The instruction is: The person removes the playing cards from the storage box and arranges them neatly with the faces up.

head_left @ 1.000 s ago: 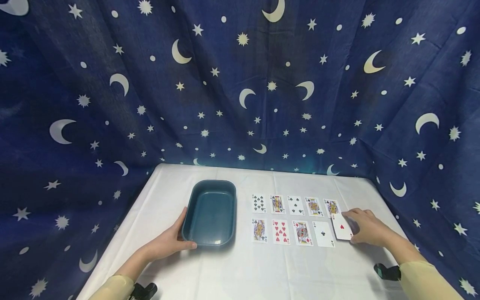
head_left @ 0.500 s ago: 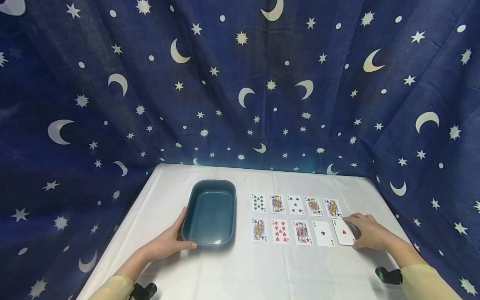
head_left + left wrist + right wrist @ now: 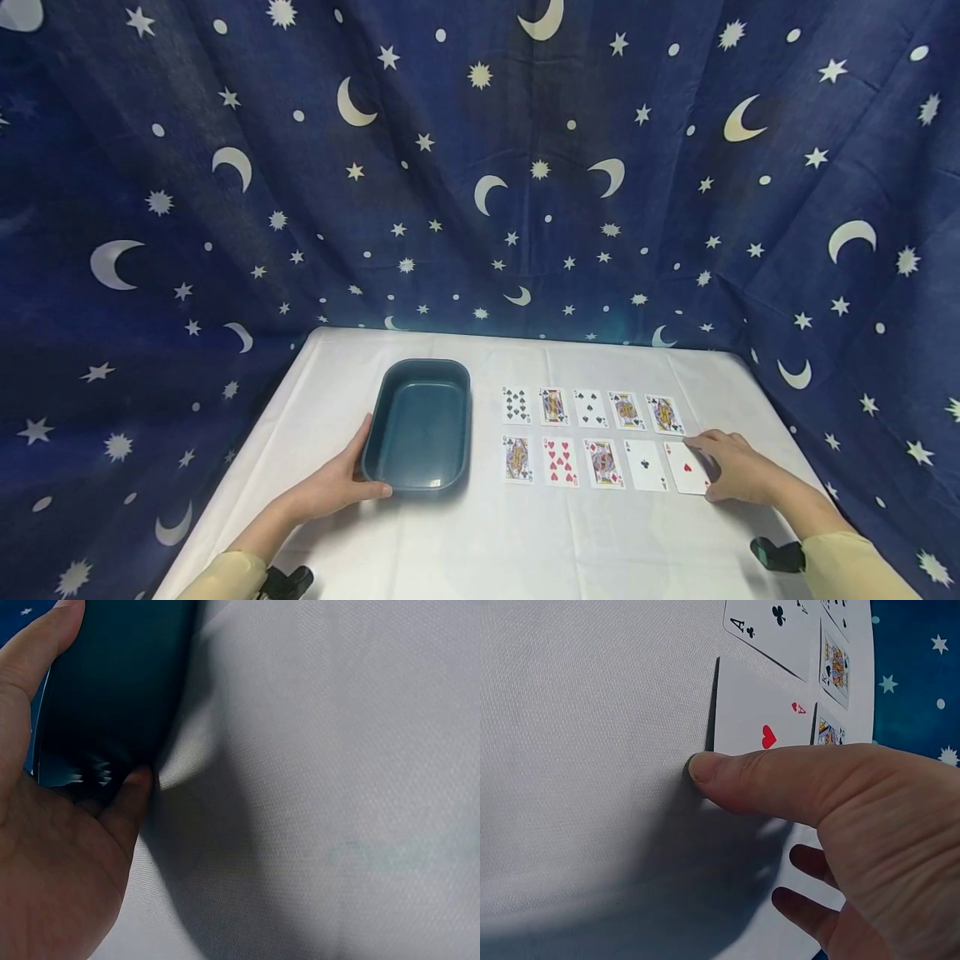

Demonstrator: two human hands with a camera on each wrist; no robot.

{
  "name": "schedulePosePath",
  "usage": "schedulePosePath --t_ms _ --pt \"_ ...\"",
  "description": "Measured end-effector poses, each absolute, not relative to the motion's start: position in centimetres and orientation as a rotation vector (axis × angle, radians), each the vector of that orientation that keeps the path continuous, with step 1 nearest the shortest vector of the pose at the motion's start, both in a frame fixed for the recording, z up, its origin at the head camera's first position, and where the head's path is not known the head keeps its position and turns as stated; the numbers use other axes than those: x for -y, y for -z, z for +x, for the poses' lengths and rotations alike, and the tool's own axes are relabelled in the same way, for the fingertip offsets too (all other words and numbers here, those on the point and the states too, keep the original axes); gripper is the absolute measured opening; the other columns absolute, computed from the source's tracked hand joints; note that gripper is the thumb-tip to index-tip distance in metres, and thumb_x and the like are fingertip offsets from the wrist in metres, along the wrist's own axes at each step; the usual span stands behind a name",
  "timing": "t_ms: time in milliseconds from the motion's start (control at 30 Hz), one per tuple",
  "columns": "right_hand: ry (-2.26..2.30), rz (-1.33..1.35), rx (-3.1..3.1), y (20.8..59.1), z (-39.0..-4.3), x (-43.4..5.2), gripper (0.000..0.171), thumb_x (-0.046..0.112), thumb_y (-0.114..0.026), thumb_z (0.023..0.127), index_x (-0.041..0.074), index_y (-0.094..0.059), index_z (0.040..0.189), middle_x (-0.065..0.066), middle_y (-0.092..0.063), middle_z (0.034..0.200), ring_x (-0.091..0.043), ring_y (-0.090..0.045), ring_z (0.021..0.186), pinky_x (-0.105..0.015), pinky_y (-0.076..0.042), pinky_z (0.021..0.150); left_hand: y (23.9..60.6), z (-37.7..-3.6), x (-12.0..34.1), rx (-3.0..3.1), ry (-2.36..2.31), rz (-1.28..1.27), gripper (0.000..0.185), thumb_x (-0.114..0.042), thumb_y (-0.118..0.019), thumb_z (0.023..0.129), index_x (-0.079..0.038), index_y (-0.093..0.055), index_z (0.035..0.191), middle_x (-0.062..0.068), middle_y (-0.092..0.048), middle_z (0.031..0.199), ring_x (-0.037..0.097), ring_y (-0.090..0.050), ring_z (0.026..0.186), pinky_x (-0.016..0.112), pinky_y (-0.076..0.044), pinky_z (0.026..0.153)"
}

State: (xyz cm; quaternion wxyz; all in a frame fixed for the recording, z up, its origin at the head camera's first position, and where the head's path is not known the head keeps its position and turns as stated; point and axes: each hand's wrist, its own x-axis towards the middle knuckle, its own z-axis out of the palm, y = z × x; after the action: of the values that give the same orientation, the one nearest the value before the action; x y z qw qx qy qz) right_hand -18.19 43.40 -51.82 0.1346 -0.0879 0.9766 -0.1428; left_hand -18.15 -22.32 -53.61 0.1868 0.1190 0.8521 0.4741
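Observation:
My right hand (image 3: 738,468) pinches the ace of hearts (image 3: 684,471) at the right end of the near row of playing cards. In the right wrist view the thumb (image 3: 727,776) lies on its near edge; the index fingertip is hidden there. The ace lies face up on the white cloth, just right of the ace of clubs (image 3: 645,467). On the other side, my left hand (image 3: 341,487) holds the near-left corner of a dark teal tray (image 3: 462,450), thumb along the near wall and fingers along the left wall. The tray's inside shows no cards.
Beyond the near row lies a second row of face-up cards, with a five of spades (image 3: 591,410) in its middle. White cloth (image 3: 510,542) covers the table. A blue curtain (image 3: 420,208) with moons and stars hangs behind and at both sides.
The ace of hearts went from tilted and overlapping the far row's last card to flat in the near row, moved slightly towards me by my right hand. Left hand and tray stayed put.

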Motion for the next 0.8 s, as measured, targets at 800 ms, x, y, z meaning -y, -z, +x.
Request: schedulePosePath --t_ms 800 --pt "0.46 -0.25 -2.806 51.95 -18.22 -43.57 0.091 0.012 -0.092 0.061 -0.003 -0.054 0.142 -0.031 -0.047 0.137 -0.051 -0.044 0.121 -0.074 -0.039 0.099 53.34 -17.95 22.15 -2.384 -1.342 0.313 0.126 -0.033 -0.085 0.085 -0.019 0.011 0.164 0.018 0.007 0.17 0.042 -0.018 0.152 0.054 -0.028 0.119"
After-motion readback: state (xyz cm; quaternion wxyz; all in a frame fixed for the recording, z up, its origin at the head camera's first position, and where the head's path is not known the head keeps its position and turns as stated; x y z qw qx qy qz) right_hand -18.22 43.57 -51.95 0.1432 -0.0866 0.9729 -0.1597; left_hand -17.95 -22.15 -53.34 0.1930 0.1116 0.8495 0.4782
